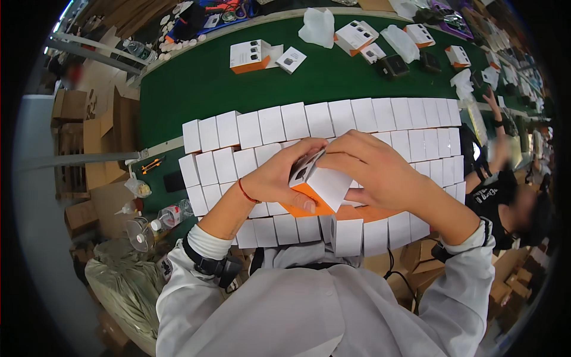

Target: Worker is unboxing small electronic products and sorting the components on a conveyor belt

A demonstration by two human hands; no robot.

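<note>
White and orange box point(334, 185) is held above the green table point(190, 83), toward its near edge, with fingers of the left hand point(270, 177) and right hand point(380, 172) bent around it. White boxes point(272, 125) are lined up below in rows. Brown cartons point(108, 134) can be seen past the table's left edge.

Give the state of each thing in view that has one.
Held box: tilted
Left hand: closed on held box
Right hand: closed on held box
White boxes: packed in rows
Bottle: capped
Cardboard carton: flaps open
Big plastic bag: bulging, contents unclear
Far box: flap seemingly open
</note>
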